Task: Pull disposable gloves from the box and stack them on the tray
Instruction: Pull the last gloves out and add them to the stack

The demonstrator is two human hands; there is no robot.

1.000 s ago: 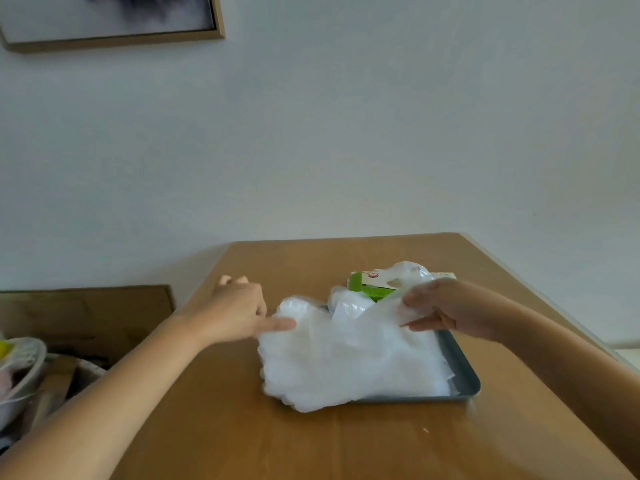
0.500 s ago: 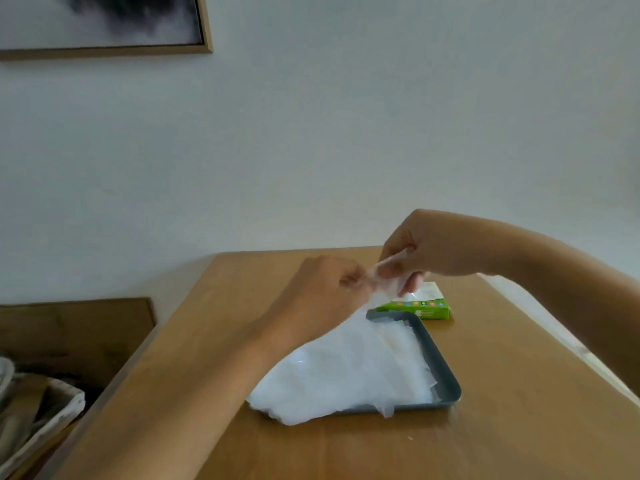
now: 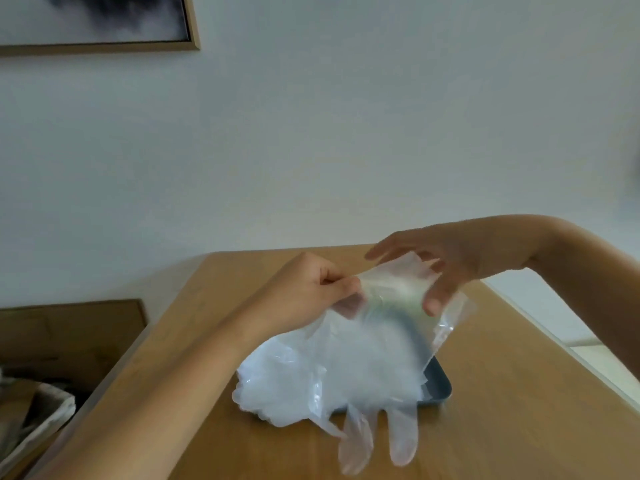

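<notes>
Fingers (image 3: 349, 285) of the left hand (image 3: 308, 292) are curled tight, thumb and forefinger pinching the cuff edge of a clear disposable glove (image 3: 377, 344). The right hand (image 3: 453, 261) takes the other side of the cuff more loosely. Its thumb lies in front of the film and its spread, nearly straight fingers show behind it, blurred through the plastic, so how firm the hold is can hardly be judged.

The glove hangs in the air between the two hands, above the far end of the tray (image 3: 440, 388). Its body drapes down in front of the tray, and its finger tips dangle past the near rim, over the table (image 3: 519, 420). Whether they touch the wood is unclear.

On the tray lies a pile of gloves (image 3: 277, 382), spilling over the left and near rims, so only the right near corner of the grey-blue tray shows bare. Single gloves in the pile cannot be counted.

The box (image 3: 412, 298) shows only as a greenish tinge through the held film, beyond the tray. Its shape and opening are hidden.

At upper left a framed picture (image 3: 104, 26) is cut off by the edge. At lower left, a dark wooden surface (image 3: 69, 337) and a pale woven container (image 3: 48, 417) are partly out of view, contents indistinct.
</notes>
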